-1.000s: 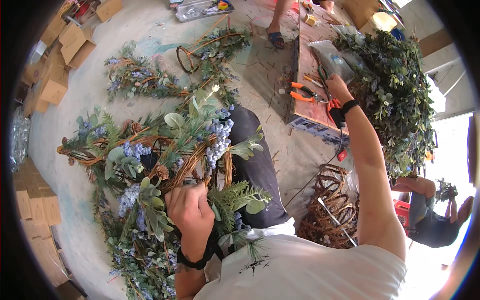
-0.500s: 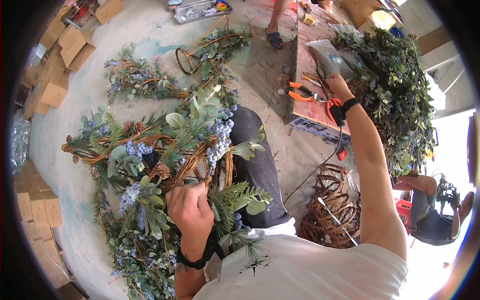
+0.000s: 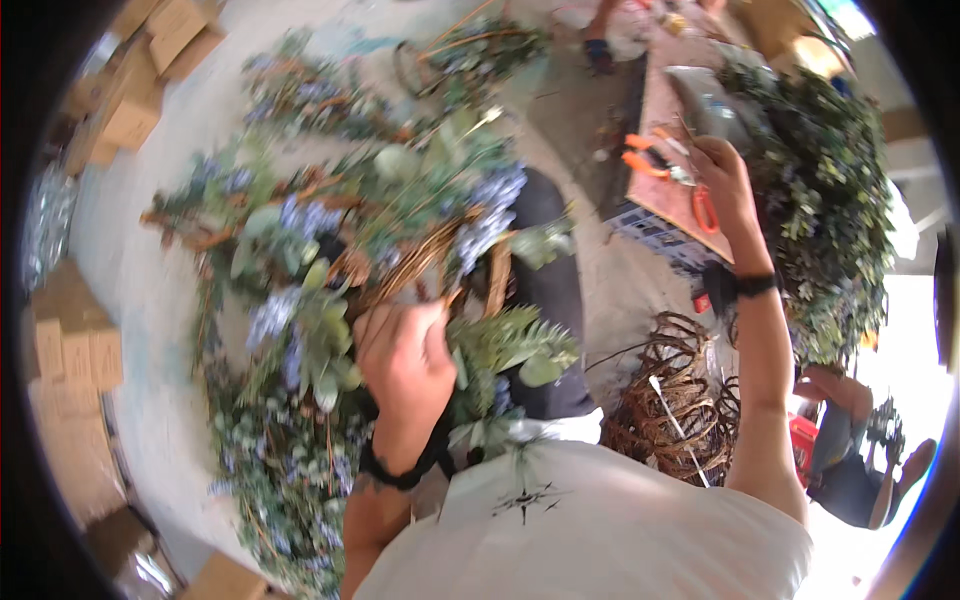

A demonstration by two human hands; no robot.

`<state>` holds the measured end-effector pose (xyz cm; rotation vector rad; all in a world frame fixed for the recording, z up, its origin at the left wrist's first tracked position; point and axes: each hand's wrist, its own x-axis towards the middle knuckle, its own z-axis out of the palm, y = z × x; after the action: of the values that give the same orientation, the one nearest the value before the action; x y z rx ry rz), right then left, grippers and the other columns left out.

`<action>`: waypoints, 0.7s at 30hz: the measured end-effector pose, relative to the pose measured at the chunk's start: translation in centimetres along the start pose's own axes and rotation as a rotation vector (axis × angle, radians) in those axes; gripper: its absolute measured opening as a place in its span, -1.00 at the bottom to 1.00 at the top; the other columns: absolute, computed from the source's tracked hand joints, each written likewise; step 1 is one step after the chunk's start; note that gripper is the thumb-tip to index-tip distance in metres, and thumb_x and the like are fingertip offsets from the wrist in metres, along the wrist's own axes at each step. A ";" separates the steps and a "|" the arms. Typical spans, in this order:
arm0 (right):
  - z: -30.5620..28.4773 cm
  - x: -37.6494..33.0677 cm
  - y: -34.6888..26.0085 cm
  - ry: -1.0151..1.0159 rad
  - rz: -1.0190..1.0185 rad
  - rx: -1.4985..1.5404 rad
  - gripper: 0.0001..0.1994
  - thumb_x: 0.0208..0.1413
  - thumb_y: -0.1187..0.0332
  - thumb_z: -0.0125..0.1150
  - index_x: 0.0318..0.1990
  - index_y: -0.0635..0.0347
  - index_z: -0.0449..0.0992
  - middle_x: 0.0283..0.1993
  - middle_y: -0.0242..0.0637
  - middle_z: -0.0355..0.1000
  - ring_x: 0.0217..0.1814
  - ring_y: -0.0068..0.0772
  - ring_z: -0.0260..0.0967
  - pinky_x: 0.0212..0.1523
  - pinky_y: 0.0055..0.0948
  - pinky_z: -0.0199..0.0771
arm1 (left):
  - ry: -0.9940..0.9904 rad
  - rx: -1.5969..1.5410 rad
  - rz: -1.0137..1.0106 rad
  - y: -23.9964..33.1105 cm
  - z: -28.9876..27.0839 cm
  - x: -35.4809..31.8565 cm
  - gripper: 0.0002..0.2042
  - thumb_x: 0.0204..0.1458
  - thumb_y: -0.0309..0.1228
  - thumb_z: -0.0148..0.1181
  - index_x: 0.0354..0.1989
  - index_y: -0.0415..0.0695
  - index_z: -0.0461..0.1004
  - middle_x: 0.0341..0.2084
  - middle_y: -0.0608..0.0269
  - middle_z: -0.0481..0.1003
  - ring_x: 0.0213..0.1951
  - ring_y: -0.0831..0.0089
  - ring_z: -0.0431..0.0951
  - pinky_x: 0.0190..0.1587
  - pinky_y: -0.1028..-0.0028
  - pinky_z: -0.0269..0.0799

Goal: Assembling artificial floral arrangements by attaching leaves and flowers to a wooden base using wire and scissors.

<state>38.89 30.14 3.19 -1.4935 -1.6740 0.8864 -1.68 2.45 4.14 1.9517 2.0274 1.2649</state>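
My left hand (image 3: pixel 405 350) is closed round the woven brown vine frame of a wreath (image 3: pixel 415 262) in front of me. The wreath carries green leaves, blue berry clusters (image 3: pixel 490 215) and pine cones (image 3: pixel 354 268). My right hand (image 3: pixel 728 190) is above the pink-topped workbench, its fingers closed together. Blur hides what is between them, if anything. Beside it lie orange-handled pliers (image 3: pixel 650 158) and another orange handle (image 3: pixel 705 212). A clear plastic bag (image 3: pixel 708 105) lies just beyond the fingers.
A big heap of greenery (image 3: pixel 825 210) covers the bench's right side. Bare vine rings (image 3: pixel 665 400) are stacked on the floor below. More berry garlands (image 3: pixel 320 95) lie at the far left, and cardboard boxes (image 3: pixel 75 350) line the left wall. Another person (image 3: pixel 850 430) is at the right.
My right hand has lifted from the tools and drawn back toward me. The left hand keeps its hold on the wreath. The whole view has shifted and blurred.
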 end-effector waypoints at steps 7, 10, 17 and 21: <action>11.2 -16.7 -16.3 -0.443 -0.477 -0.015 -0.82 0.22 0.51 0.38 -0.04 0.18 0.65 -0.02 -0.21 0.65 0.02 -0.12 0.60 0.08 -0.27 0.59 | 0.061 -0.119 -0.084 0.2 0.9 0.2 -0.83 0.02 -0.65 0.39 -0.25 -0.12 0.61 -0.43 0.17 0.60 -0.32 0.13 0.60 -0.12 0.24 0.40; 14.2 -19.3 -17.5 -0.395 -0.541 -0.300 -0.74 0.10 0.55 0.39 -0.04 0.12 0.62 -0.10 -0.28 0.62 -0.15 -0.12 0.63 -0.23 -0.14 0.67 | 0.050 -0.123 -0.142 0.9 1.0 0.2 -0.76 0.01 -0.67 0.38 -0.17 -0.10 0.61 -0.41 0.20 0.64 -0.29 0.14 0.62 -0.08 0.24 0.41; 15.1 -20.0 -18.6 -0.297 -0.738 -0.768 -0.64 -0.09 0.49 0.33 -0.04 0.08 0.61 -0.18 -0.38 0.50 -0.46 -0.29 0.55 -0.51 -0.29 0.56 | 0.017 0.014 -0.183 1.5 0.7 -0.3 -0.69 0.06 -0.65 0.34 -0.04 -0.04 0.58 -0.37 0.26 0.69 -0.28 0.16 0.65 -0.03 0.26 0.38; 16.5 -19.6 -19.3 -0.331 -0.785 -0.760 -0.62 -0.06 0.46 0.32 0.00 0.17 0.61 -0.16 -0.34 0.51 -0.49 -0.30 0.55 -0.52 -0.32 0.57 | 0.027 -0.071 -0.173 1.1 0.9 0.0 -0.68 0.11 -0.63 0.32 0.03 -0.06 0.57 -0.32 0.17 0.68 -0.27 0.11 0.66 -0.12 0.21 0.48</action>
<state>16.49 8.31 10.06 -0.9374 -2.7491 0.0403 -0.26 2.73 4.15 1.6966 2.0803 1.3114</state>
